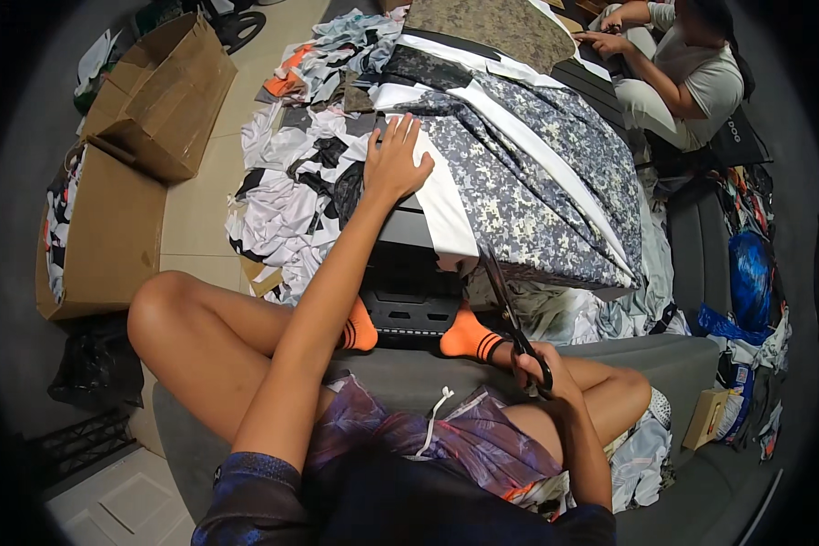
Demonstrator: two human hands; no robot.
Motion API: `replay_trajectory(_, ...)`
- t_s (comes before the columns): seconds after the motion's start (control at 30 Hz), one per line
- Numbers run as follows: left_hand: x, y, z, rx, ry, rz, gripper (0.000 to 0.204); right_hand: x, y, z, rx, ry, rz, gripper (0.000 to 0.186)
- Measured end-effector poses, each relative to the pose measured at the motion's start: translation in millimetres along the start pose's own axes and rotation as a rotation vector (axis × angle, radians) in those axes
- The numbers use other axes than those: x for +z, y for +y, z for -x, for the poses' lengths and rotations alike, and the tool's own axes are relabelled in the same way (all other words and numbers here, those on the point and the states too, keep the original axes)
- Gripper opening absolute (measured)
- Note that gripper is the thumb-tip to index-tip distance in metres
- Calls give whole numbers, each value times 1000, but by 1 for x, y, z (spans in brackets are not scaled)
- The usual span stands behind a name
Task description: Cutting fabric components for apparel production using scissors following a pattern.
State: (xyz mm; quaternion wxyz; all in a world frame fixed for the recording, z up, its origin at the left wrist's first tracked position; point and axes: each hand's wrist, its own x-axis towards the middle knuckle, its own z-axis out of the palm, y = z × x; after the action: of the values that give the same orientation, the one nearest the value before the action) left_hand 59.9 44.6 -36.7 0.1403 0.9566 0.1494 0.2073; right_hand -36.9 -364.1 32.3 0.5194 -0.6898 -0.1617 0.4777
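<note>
Grey and white pixel-camouflage fabric (541, 205) is spread in layers over a dark table (408, 226), with a white strip (446, 214) along its left side. My left hand (394, 162) lies on the far end of that strip, palm down, fingers spread. My right hand (544, 369) is closed around the handles of black scissors (508, 305), low by my right leg. The scissors' blades point up and away, their tips at the fabric's near edge by the strip's lower end. Whether the tips touch the cloth, I cannot tell.
White and coloured cloth scraps (287, 205) heap left of the table. Cardboard boxes (114, 227) stand farther left. A co-worker (692, 82) sits at the far right. I sit on a grey sofa (391, 387), with a blue plastic bag (751, 278) to the right.
</note>
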Motion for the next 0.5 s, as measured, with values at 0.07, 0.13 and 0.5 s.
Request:
replay_trajectory(0.07,0,0,-1,1,2,1,66,1,-1,-2,7,10,42,49)
replay_trajectory(0.13,0,0,-1,3,4,5,67,4,-4,-6,11,26,124,55)
replay_trajectory(0.5,-3,1,-1,-19,-57,-42,67,20,-18,-35,28,86,84,45)
